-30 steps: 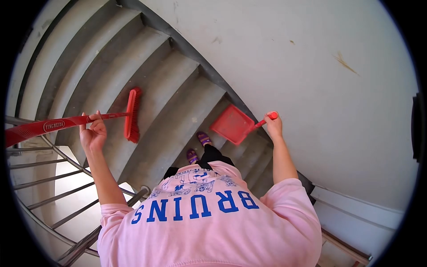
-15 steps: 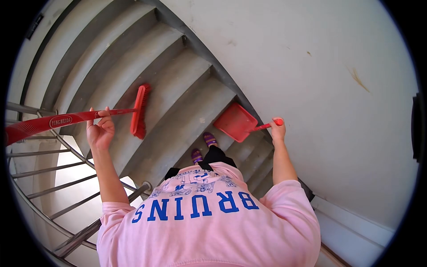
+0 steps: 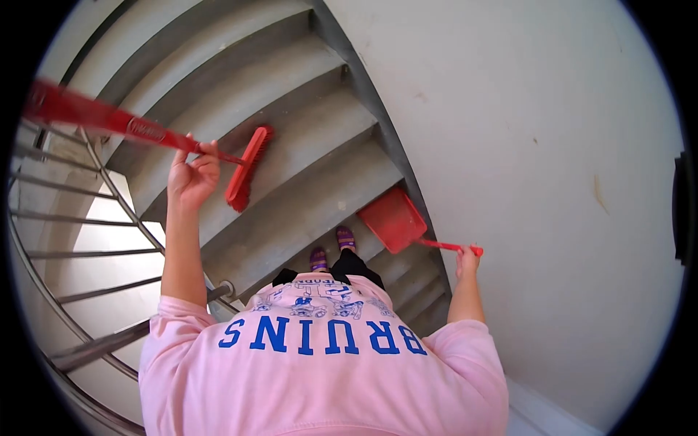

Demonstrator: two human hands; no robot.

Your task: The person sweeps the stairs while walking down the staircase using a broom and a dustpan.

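Observation:
My left hand [image 3: 194, 174] is closed around the long red handle of a broom [image 3: 249, 167]. The broom's red head and bristles are over a grey stair tread up ahead, and its handle slants up to the upper left, smeared by motion. My right hand [image 3: 467, 260] grips the red handle of a dustpan [image 3: 395, 220] near its end. The dustpan's pan lies against the stair beside the wall, to the right of my feet. I cannot make out any dirt in it.
Grey curved stairs [image 3: 291, 109] rise ahead and to the upper left. A metal railing [image 3: 109, 287] runs along my left side. The white wall [image 3: 538, 182] stands close on the right. My feet in purple sandals [image 3: 346, 237] are on a step.
My view has shifted. The broom head has moved slightly right and its handle end has swung upward. My right hand and the dustpan sit a little lower in view.

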